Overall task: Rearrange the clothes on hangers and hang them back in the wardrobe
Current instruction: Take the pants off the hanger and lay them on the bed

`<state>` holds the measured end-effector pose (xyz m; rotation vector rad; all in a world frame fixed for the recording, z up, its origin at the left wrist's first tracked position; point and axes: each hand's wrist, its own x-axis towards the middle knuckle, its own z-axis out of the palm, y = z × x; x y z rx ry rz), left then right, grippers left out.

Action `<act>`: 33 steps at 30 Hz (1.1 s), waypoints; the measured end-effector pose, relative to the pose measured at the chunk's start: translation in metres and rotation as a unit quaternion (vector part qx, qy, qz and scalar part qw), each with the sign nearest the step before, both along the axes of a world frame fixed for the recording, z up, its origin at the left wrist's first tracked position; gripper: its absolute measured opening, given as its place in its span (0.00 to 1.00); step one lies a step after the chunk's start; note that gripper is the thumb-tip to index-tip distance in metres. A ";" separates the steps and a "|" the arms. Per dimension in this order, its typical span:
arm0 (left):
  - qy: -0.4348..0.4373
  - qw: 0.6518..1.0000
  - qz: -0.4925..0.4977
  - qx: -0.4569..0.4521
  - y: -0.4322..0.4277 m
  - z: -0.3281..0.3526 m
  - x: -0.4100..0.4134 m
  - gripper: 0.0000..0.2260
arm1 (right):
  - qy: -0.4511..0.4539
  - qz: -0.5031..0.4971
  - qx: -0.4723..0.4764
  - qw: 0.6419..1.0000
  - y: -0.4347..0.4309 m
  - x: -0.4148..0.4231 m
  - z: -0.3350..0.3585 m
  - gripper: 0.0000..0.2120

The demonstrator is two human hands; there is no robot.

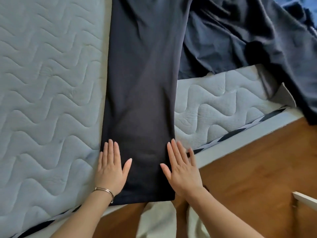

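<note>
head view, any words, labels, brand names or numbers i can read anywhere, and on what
No text can be read anywhere in this view.
On the long dark navy folded garment: none, no tag or print showing.
On the pale grey quilted mattress: none, only wavy stitching.
On the black and white striped edge band: none, stripes only.
On the crumpled dark blue cloth: none visible.
On the thin metal bracelet: too small to tell.

No writing to read.
The dark garment, the crumpled navy cloth, the quilted mattress, its striped edge band, the bracelet and the wooden floor show no legible letter, number, label or logo.
</note>
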<state>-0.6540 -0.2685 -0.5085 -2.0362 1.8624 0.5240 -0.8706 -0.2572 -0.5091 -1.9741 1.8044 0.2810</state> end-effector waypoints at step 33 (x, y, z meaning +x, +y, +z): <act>0.420 0.753 0.494 0.108 -0.250 0.055 -0.545 0.25 | -0.078 -0.249 0.102 0.960 -0.297 -0.522 0.068 0.31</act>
